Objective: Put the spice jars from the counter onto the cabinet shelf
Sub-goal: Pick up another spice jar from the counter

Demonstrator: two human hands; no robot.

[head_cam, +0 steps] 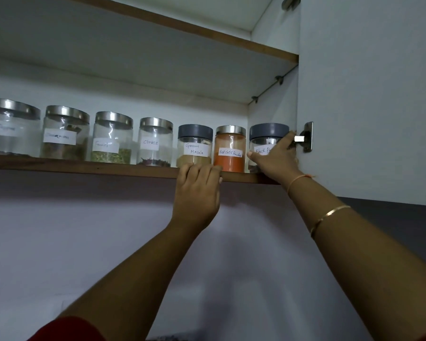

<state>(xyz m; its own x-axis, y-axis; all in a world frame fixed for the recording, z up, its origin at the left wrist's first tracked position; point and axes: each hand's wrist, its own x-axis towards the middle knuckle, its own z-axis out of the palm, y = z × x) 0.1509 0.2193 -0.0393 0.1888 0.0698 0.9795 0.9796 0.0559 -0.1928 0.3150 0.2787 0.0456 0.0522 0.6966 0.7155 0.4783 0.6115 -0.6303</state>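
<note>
A person's right hand (pixel 276 158) is gripping the pepper jar (pixel 268 132) at the right end of the cabinet shelf (pixel 84 167). Thumb and fingers are wrapping its glass body below the grey lid. The jar is standing upright, just beside the chilli jar (pixel 230 148). The left hand (pixel 197 193) is hooking curled fingers over the shelf's front edge, beneath the masala jar (pixel 194 150). Four more jars (pixel 112 140) are lining the shelf further left. The open door (pixel 367 94) is hanging to the right, its hinge (pixel 307 137) near the right fingertips.
</note>
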